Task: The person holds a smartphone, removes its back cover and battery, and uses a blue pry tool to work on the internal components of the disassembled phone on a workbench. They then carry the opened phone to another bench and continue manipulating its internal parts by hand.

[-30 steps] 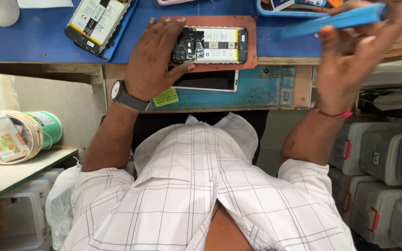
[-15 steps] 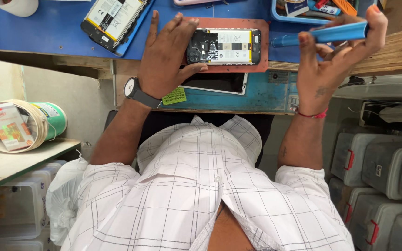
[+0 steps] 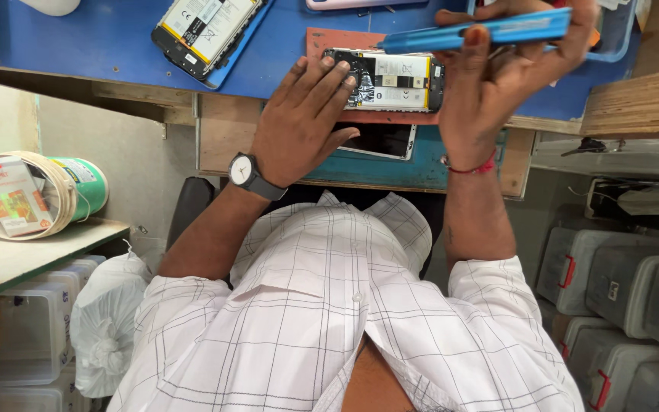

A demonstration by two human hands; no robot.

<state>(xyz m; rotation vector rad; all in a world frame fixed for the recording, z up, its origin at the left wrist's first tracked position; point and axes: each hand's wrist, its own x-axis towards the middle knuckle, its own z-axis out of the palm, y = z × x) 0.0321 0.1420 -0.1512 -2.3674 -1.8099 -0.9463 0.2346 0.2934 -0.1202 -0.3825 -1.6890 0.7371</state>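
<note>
An opened phone (image 3: 398,80) with its back off, battery and board showing, lies on a reddish mat (image 3: 326,42) on the blue worktop (image 3: 116,46). My left hand (image 3: 303,126), a watch on its wrist, rests flat with its fingertips pressing on the phone's left end. My right hand (image 3: 497,76) is raised just above the phone's right end. It grips a long, flat blue tool (image 3: 490,29) that lies crosswise over the phone.
A second opened phone (image 3: 207,27) lies in a blue case at the upper left. A dark-screened phone (image 3: 379,141) sits on a teal shelf below the worktop. A blue tray (image 3: 615,42) stands at the top right. A green can (image 3: 81,187) is left; grey bins (image 3: 627,282) are right.
My right hand has swung the blue tool leftward, from the right side to above the opened phone. My left hand stays on the phone.
</note>
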